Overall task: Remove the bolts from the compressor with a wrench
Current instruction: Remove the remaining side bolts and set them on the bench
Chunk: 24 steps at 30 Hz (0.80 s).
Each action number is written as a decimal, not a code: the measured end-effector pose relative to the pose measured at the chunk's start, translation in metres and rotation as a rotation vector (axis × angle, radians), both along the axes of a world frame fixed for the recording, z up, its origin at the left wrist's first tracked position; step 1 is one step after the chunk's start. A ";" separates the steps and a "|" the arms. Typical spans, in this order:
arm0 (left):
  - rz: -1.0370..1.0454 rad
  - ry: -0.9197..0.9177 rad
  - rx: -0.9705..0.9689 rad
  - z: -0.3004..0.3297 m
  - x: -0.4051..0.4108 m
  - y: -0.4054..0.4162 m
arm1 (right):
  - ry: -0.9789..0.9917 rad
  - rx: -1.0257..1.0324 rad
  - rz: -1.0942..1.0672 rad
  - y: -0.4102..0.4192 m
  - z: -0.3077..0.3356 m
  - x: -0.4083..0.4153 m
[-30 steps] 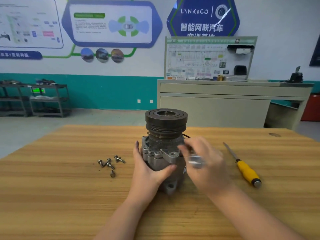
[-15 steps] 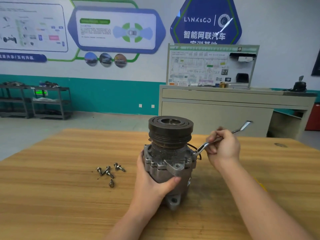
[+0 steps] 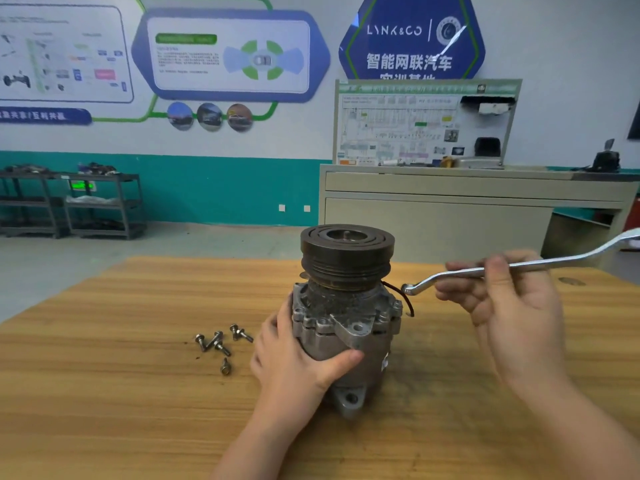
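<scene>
We have four bolts (image 3: 221,344) lying loose on the desk (image 3: 104,393) beside the upright compressor (image 3: 346,317). Our left hand (image 3: 294,358) grips its body; our right hand (image 3: 509,306) pinches the ring wrench (image 3: 519,265), its end just off the flange, where bolts seemingly remain.

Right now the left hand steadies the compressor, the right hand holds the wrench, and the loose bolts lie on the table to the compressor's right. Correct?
Not quite. The head view shows the loose bolts lying to the left of the compressor, beside the left hand. The right hand does hold the wrench.
</scene>
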<state>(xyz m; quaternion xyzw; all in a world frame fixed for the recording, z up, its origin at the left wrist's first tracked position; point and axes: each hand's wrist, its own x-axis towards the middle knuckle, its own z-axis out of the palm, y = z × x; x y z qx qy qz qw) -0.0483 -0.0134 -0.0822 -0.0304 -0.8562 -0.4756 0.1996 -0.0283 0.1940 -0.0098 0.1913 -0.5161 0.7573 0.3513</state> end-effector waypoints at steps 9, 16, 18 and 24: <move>-0.098 0.098 0.167 0.000 0.003 -0.004 | 0.473 0.899 -0.425 -0.010 -0.021 0.003; -0.118 0.182 0.219 0.002 0.012 0.000 | 0.578 0.952 -0.487 -0.018 -0.022 0.003; -0.074 0.202 0.168 0.002 0.015 0.003 | 0.592 0.920 -0.493 -0.022 -0.021 0.001; 0.039 0.171 0.157 0.005 0.014 0.018 | 0.532 0.520 -0.432 -0.025 -0.029 -0.019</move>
